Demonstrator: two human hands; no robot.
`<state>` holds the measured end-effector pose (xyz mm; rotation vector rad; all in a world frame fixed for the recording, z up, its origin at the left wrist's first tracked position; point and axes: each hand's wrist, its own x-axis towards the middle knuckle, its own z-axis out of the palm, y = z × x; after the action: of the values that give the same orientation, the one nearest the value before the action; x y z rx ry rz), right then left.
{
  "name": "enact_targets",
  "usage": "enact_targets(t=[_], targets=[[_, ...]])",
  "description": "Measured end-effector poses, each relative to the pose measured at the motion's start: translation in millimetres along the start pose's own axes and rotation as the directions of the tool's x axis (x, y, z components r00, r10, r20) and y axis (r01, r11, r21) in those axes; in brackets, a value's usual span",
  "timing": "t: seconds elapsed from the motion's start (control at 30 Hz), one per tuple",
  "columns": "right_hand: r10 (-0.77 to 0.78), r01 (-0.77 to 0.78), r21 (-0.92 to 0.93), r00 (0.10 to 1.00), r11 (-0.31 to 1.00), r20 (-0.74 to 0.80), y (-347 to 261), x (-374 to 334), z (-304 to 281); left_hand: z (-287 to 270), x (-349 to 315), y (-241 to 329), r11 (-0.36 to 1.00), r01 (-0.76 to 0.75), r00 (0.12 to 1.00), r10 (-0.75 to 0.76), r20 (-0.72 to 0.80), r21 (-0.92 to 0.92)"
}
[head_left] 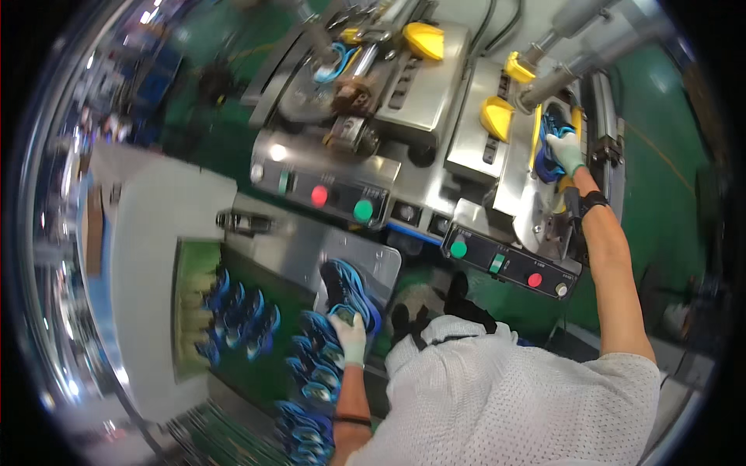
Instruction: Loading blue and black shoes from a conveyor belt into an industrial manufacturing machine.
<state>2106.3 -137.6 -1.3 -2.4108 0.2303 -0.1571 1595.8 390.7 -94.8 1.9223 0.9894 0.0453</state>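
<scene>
My left hand [351, 339], in a pale glove, grips the heel end of a dark sneaker [343, 286] with bright blue trim. Its toe points away from me over a metal plate [386, 258]. Far to the right, my other arm is stretched out to the machine. There my gloved right hand [566, 152] is closed on a second dark-and-blue sneaker [556, 118], which lies in the right station between yellow parts. My fingers and the station cover some of that shoe.
A metal machine [429, 92] with two stations stands before me. Red and green buttons line its left panel [319, 196] and right panel [509, 262]. Several sneakers [317, 365] stand in rows beside my left forearm; more shoes [247, 317] sit farther left, by a white panel [148, 256].
</scene>
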Motion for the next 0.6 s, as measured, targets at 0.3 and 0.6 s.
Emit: enact_targets(t=[0.3, 0.6], targets=[[-0.608, 0.607, -0.018, 0.793, 0.794, -0.04, -162, -250, 41, 56, 11, -92, 0.96, -0.129, 0.905, 0.011, -0.425, -0.248], [-0.415, 0.721, -0.565, 0.693, 0.401, 0.59, -114, -345, 157, -77, -68, -41, 0.94, -0.238, 0.93, 0.148, -0.336, -0.246]])
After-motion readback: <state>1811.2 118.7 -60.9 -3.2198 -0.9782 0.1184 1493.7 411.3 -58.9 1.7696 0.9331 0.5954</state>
